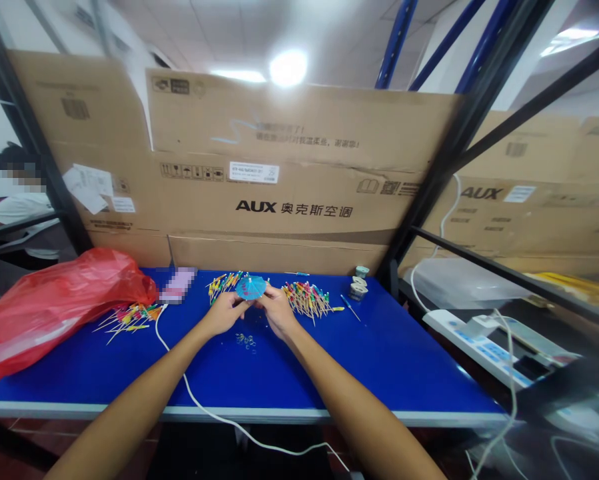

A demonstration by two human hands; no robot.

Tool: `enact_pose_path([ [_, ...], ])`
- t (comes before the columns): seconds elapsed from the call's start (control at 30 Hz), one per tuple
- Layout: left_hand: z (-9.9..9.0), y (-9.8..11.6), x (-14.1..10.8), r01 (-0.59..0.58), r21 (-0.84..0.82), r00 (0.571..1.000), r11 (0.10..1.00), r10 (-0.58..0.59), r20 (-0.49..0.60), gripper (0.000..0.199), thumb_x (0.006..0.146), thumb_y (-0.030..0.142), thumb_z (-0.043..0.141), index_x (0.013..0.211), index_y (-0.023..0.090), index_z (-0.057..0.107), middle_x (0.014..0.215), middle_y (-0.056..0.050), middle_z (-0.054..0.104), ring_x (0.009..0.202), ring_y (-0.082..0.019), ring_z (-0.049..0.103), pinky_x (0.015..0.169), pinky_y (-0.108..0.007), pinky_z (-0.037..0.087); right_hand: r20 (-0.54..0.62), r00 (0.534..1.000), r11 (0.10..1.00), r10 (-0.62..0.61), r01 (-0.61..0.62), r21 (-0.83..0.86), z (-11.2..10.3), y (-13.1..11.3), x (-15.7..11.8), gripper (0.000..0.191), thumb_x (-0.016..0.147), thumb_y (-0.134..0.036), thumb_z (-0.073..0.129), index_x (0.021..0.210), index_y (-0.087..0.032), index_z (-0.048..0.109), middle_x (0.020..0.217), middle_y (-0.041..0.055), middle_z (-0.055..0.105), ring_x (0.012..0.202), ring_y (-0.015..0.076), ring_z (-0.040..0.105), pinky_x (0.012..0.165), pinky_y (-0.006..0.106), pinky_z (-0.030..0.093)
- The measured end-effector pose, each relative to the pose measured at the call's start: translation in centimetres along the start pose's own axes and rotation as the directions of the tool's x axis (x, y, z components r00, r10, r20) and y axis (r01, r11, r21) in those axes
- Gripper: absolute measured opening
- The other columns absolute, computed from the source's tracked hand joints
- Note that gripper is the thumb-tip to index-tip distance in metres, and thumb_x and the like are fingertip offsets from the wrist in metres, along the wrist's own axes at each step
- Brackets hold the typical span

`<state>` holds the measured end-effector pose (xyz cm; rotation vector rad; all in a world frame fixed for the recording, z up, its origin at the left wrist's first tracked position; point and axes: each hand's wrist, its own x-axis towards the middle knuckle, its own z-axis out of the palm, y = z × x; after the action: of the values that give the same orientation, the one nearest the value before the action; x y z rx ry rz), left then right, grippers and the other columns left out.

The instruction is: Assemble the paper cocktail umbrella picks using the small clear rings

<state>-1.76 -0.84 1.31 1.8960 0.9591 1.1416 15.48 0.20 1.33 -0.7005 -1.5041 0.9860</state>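
Observation:
My left hand (pixel 223 313) and my right hand (pixel 278 310) meet at the middle of the blue table (pixel 379 353). Their fingertips pinch the underside of a blue paper cocktail umbrella (pixel 250 287) from either side. A bundle of colourful cocktail picks (pixel 224 287) lies just beyond my left hand, and a larger pile (pixel 306 299) lies right of my right hand. A third scatter of picks (pixel 129 319) lies further left. Small transparent rings (pixel 246 341) sit on the table below my hands.
A red plastic bag (pixel 54 310) lies on the table's left end. A white cable (pixel 179 373) crosses the table under my left forearm. Small containers (pixel 359 288) stand at the back right. Cardboard boxes (pixel 279 180) form the back wall. A seated person (pixel 19 207) is at far left; a power strip (pixel 479 347) is right.

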Motion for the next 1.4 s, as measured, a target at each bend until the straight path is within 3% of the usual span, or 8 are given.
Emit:
enact_pose_path([
  [0.3,-0.3,0.9,-0.1,-0.01,0.087,1.0,0.996,0.01,-0.005,0.036,0.091,0.049,0.063,0.088,0.017,0.078,0.064,-0.002,0.068,0.053,-0.016,0.059,0.056,-0.025,0.043,-0.064,0.998,1.0,-0.019,0.02,0.019,-0.2,-0.3,0.2,0.032,0.079,-0.052,0.073,0.076,-0.021,0.076,0.083,0.0045,0.064,0.072,0.0176,0.054,0.058,0.028,0.049],
  [0.53,0.0,0.5,0.1,-0.019,-0.02,0.999,1.0,0.018,-0.029,0.038,0.089,0.051,0.064,0.092,0.016,0.079,0.072,-0.004,0.073,0.054,-0.015,0.058,0.054,-0.025,0.045,-0.08,0.996,0.999,-0.041,0.04,-0.011,-0.3,-1.4,-0.1,0.03,0.084,-0.05,0.067,0.081,-0.021,0.074,0.088,0.0041,0.064,0.075,0.0178,0.054,0.062,0.029,0.046],
  [0.77,0.2,-0.2,0.4,-0.007,-0.147,0.998,0.989,-0.003,-0.068,0.042,0.086,0.054,0.067,0.088,0.015,0.079,0.074,-0.005,0.074,0.05,-0.012,0.052,0.049,-0.024,0.04,0.016,1.0,0.999,0.001,0.0,-0.051,-0.1,-1.1,-0.2,0.035,0.085,-0.051,0.068,0.07,-0.02,0.068,0.069,0.0008,0.056,0.067,0.0162,0.052,0.062,0.028,0.044],
  [0.87,0.2,-0.3,0.4,0.006,-0.176,0.996,0.984,-0.021,-0.083,0.039,0.084,0.052,0.071,0.089,0.015,0.081,0.066,-0.004,0.072,0.048,-0.011,0.052,0.047,-0.023,0.038,0.024,1.0,0.998,0.016,-0.014,-0.062,-0.1,-0.8,0.0,0.036,0.084,-0.053,0.067,0.072,-0.02,0.068,0.066,0.0001,0.057,0.065,0.0157,0.051,0.063,0.028,0.044],
  [0.97,0.0,-0.2,0.4,0.019,-0.192,0.992,0.981,-0.042,-0.117,0.035,0.081,0.048,0.075,0.088,0.015,0.082,0.055,-0.002,0.066,0.047,-0.012,0.052,0.048,-0.024,0.039,0.002,1.0,0.997,0.018,-0.018,-0.076,-0.5,-0.8,0.2,0.035,0.085,-0.054,0.065,0.078,-0.02,0.068,0.068,0.0001,0.058,0.064,0.0152,0.051,0.061,0.028,0.042],
  [1.13,-0.6,-0.2,0.7,0.037,-0.221,0.968,0.974,-0.091,-0.236,0.039,0.083,0.05,0.072,0.093,0.014,0.082,0.064,-0.004,0.071,0.046,-0.011,0.05,0.046,-0.023,0.038,-0.041,0.999,0.988,0.02,-0.026,-0.15,-1.4,-1.0,0.3,0.032,0.089,-0.049,0.06,0.086,-0.019,0.068,0.068,-0.0007,0.058,0.061,0.0143,0.047,0.058,0.026,0.037],
  [1.27,-0.9,-0.7,1.0,0.045,-0.259,0.943,0.965,-0.127,-0.308,0.05,0.085,0.054,0.068,0.115,0.015,0.077,0.077,-0.006,0.074,0.046,-0.009,0.047,0.043,-0.022,0.035,0.029,0.999,0.968,0.041,-0.033,-0.249,-1.6,-0.8,0.3,0.029,0.086,-0.045,0.064,0.074,-0.018,0.067,0.064,-0.0018,0.058,0.061,0.0142,0.048,0.059,0.025,0.037],
  [1.4,-0.7,-1.0,1.0,0.058,-0.276,0.941,0.96,-0.145,-0.306,0.049,0.081,0.055,0.073,0.108,0.014,0.079,0.055,0.0,0.06,0.043,-0.009,0.041,0.041,-0.022,0.03,0.15,0.986,0.945,0.067,-0.015,-0.327,-0.9,-0.5,-0.1,0.026,0.086,-0.04,0.065,0.072,-0.018,0.069,0.066,-0.0015,0.062,0.062,0.0141,0.052,0.062,0.025,0.04],
])
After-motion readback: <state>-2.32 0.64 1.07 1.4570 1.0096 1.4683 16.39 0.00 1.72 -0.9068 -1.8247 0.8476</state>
